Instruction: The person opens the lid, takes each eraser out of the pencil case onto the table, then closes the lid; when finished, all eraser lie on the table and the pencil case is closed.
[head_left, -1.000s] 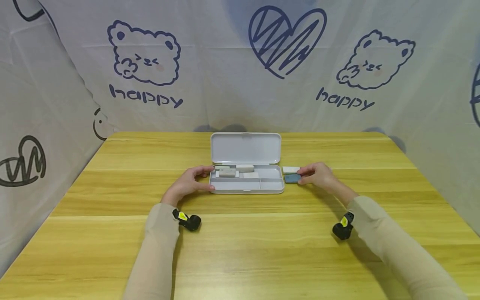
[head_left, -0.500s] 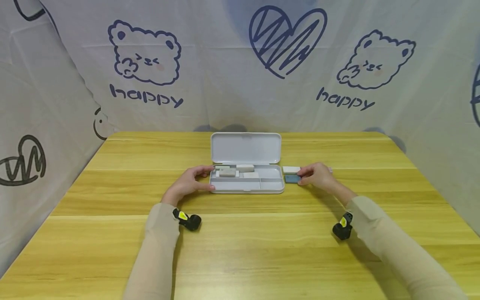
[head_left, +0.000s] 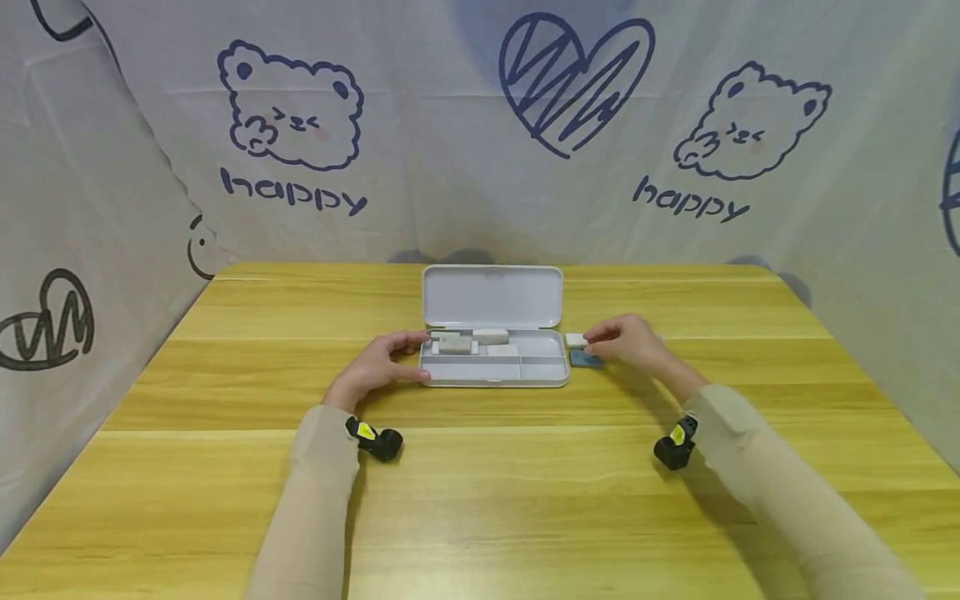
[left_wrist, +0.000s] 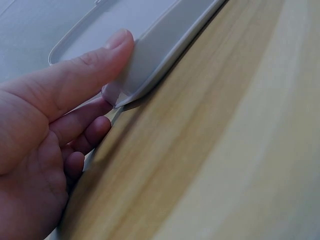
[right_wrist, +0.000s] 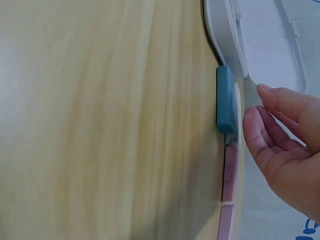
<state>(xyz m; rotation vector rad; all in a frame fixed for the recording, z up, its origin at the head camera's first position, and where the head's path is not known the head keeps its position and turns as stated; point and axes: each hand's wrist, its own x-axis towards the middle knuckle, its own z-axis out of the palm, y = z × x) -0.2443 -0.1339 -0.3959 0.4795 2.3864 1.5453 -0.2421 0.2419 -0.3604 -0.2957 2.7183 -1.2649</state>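
Observation:
An open white pencil case (head_left: pixel 469 372) lies on the table with its lid raised at the back. My left hand (head_left: pixel 378 362) holds its left end, thumb over the front rim and fingers round the far corner. Several block erasers, such as a greyish one (head_left: pixel 454 346), sit in the back compartment. Off the case's right end lie a blue eraser (head_left: pixel 584 360) and a white eraser (head_left: pixel 574 340). Above these two hovers my right hand (head_left: pixel 633 343); in the right wrist view its thumb and fingers stand apart from the blue eraser, gripping nothing.
Pink blocks (right_wrist: pixel 229 185) lie in line behind the blue eraser in the right wrist view. A wooden tabletop (head_left: pixel 480 492) stretches in front of the case. A white cloth (head_left: pixel 450 208) with drawings hangs behind the table.
My right hand has let go of the blue eraser and risen slightly, up and to the left over the white one. The left hand and the case stay put.

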